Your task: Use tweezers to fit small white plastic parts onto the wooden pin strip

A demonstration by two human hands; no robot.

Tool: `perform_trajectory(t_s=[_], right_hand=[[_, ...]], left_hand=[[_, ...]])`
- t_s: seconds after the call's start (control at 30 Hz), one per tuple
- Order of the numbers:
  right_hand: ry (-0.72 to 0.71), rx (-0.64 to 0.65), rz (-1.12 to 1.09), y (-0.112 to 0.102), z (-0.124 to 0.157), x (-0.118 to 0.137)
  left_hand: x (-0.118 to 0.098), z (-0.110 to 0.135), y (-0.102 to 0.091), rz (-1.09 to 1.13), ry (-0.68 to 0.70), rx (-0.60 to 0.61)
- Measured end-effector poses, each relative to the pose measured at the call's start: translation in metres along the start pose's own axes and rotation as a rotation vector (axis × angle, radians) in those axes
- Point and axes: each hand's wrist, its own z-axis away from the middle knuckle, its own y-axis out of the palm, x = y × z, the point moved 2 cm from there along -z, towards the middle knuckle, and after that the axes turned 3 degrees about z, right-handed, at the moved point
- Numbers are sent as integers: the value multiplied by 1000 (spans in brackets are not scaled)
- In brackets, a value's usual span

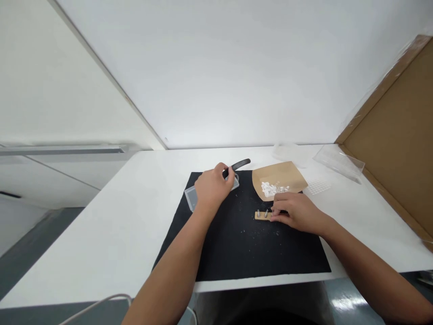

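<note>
My left hand [213, 187] is closed around a dark-handled tool [241, 164] whose handle sticks out to the upper right, above a small clear plastic box [190, 197] on the black mat [237, 243]. My right hand [294, 211] rests on the mat with its fingers curled on the right end of a small wooden strip [261, 216] that has two metal pegs standing in it. Behind that hand lies a brown paper sheet [280, 177] with a pile of small white pieces [270, 188] on it.
The mat lies on a white table [128, 212] set against a white wall. Clear plastic packaging [338, 160] lies at the back right, beside a large cardboard sheet [395, 140] leaning on the right. A white cable [98, 303] runs below the table's front edge.
</note>
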Motion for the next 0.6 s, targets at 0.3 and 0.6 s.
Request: perform_trajectory(t_s=[0.3, 0.6], right_hand=[[10, 15, -82, 2, 0, -3], [4, 15, -103, 3, 2, -3]], left_hand=[[47, -26, -10, -81, -121, 374], [69, -32, -9, -103, -157, 3]])
